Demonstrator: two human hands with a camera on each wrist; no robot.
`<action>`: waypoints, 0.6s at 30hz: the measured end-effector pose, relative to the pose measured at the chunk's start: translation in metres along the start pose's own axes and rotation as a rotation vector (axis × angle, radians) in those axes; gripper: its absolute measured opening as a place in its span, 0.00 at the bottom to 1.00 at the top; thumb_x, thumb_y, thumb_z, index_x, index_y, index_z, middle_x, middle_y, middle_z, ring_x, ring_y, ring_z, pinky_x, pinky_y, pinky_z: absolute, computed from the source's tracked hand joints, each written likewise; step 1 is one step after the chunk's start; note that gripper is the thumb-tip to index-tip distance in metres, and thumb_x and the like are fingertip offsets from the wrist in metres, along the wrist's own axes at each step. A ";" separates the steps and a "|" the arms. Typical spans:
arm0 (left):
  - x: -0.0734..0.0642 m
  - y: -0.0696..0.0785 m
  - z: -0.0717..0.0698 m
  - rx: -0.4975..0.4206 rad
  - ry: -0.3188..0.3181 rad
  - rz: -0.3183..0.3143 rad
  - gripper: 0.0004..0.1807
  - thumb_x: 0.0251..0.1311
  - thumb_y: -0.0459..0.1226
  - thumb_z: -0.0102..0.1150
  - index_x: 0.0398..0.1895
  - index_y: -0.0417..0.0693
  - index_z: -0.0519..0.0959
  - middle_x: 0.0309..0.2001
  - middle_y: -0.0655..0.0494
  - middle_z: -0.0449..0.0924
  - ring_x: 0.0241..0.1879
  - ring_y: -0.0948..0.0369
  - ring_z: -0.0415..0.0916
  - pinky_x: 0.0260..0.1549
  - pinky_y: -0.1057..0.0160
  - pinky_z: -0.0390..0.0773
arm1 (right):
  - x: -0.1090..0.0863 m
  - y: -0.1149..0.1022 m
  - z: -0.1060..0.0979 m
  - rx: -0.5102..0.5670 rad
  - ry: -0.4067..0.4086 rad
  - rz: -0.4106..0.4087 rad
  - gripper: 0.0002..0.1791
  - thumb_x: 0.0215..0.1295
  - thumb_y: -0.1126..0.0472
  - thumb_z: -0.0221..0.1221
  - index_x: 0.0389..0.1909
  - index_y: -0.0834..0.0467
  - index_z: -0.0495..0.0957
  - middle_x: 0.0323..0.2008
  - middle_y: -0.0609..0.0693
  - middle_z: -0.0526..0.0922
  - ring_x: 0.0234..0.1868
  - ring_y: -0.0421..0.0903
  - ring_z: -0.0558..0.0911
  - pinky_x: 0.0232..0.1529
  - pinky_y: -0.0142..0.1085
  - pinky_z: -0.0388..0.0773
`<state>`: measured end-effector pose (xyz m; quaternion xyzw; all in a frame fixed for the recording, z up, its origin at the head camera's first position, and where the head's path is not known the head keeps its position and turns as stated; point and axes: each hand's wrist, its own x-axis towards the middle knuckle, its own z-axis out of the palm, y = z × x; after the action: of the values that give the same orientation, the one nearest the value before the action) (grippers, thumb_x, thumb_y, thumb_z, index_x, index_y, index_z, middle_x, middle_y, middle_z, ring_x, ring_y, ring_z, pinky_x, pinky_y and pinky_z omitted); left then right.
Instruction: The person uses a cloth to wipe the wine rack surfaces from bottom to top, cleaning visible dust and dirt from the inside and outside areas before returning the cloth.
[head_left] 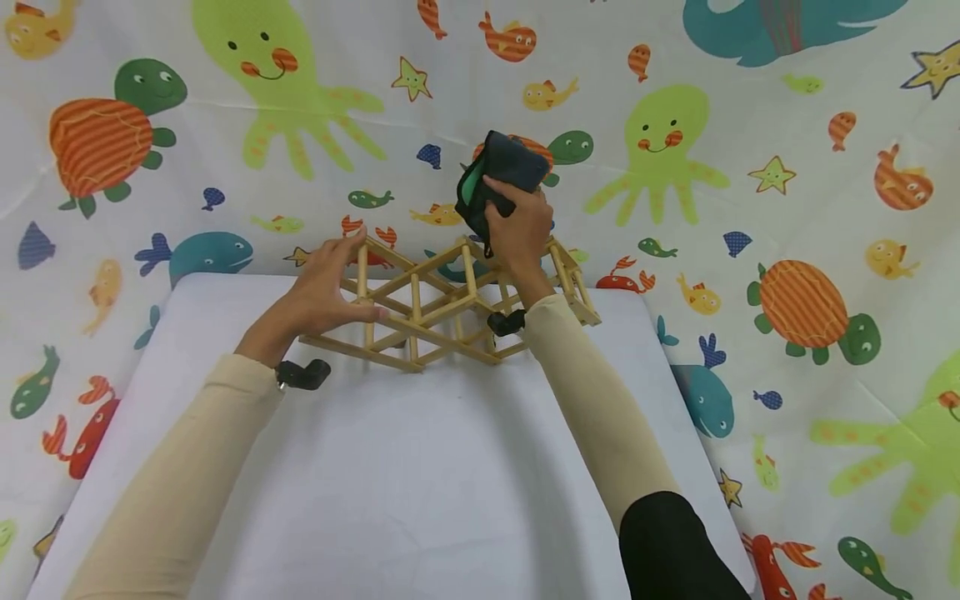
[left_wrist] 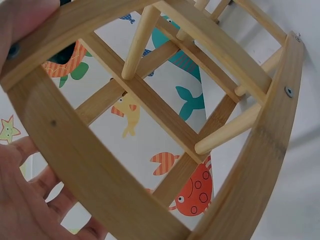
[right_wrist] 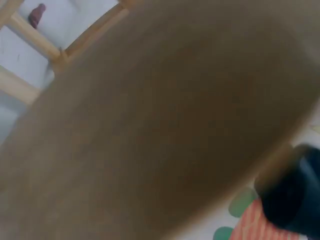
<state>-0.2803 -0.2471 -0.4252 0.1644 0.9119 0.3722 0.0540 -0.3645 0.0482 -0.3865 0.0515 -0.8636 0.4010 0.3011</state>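
Note:
A lattice rack of light wooden slats and round dowels [head_left: 416, 317] stands at the far side of the white table. My left hand [head_left: 322, 283] grips its left end, thumb in front and fingers behind; the left wrist view shows those fingers [left_wrist: 47, 185] beside a slat. Above the rack's right half, my right hand [head_left: 521, 229] holds a dark navy pouch [head_left: 513, 162] with a green lining at its open side. In the right wrist view a blurred forearm or hand covers most of the picture, and only part of the dark pouch [right_wrist: 295, 195] shows at the right.
A white cloth covers the table [head_left: 420, 483]. Right behind the rack hangs a white curtain [head_left: 465, 92] printed with sea animals. Black wrist mounts [head_left: 303, 375] sit on both wrists, the right one close to the rack's slats.

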 end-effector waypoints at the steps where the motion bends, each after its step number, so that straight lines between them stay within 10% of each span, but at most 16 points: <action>1: 0.001 0.000 0.001 -0.002 0.001 0.000 0.70 0.52 0.53 0.80 0.89 0.59 0.40 0.84 0.38 0.49 0.81 0.35 0.46 0.74 0.22 0.53 | 0.000 0.003 -0.003 0.057 -0.017 0.020 0.18 0.69 0.62 0.69 0.56 0.41 0.90 0.58 0.56 0.88 0.58 0.57 0.84 0.61 0.46 0.82; 6: 0.003 0.001 0.002 -0.010 0.012 0.016 0.69 0.52 0.52 0.80 0.89 0.59 0.40 0.84 0.38 0.49 0.81 0.35 0.47 0.74 0.22 0.54 | -0.005 0.017 -0.010 0.214 -0.178 0.137 0.19 0.70 0.59 0.69 0.57 0.38 0.89 0.65 0.53 0.85 0.57 0.49 0.87 0.54 0.37 0.87; 11: 0.003 0.001 0.005 -0.009 0.001 0.014 0.69 0.52 0.52 0.80 0.89 0.59 0.40 0.84 0.39 0.48 0.81 0.36 0.46 0.75 0.23 0.54 | -0.014 0.032 -0.017 -0.200 -0.307 0.106 0.21 0.71 0.62 0.65 0.60 0.38 0.88 0.60 0.54 0.88 0.50 0.55 0.87 0.55 0.43 0.78; 14: 0.003 0.001 0.004 -0.005 -0.005 0.008 0.69 0.52 0.52 0.80 0.89 0.59 0.40 0.84 0.38 0.48 0.81 0.35 0.46 0.75 0.22 0.53 | -0.015 0.038 -0.022 -0.315 -0.251 0.051 0.21 0.70 0.62 0.66 0.60 0.39 0.88 0.57 0.53 0.90 0.58 0.57 0.85 0.63 0.53 0.72; 18: 0.001 0.002 0.002 -0.007 0.001 0.005 0.70 0.52 0.52 0.80 0.89 0.59 0.40 0.84 0.38 0.48 0.81 0.35 0.46 0.74 0.22 0.53 | -0.013 0.039 -0.024 -0.099 -0.167 0.037 0.20 0.69 0.60 0.69 0.59 0.42 0.88 0.59 0.54 0.89 0.62 0.56 0.85 0.67 0.49 0.78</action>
<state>-0.2806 -0.2444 -0.4253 0.1662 0.9101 0.3758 0.0534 -0.3550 0.0900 -0.4078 0.0537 -0.9052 0.3578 0.2228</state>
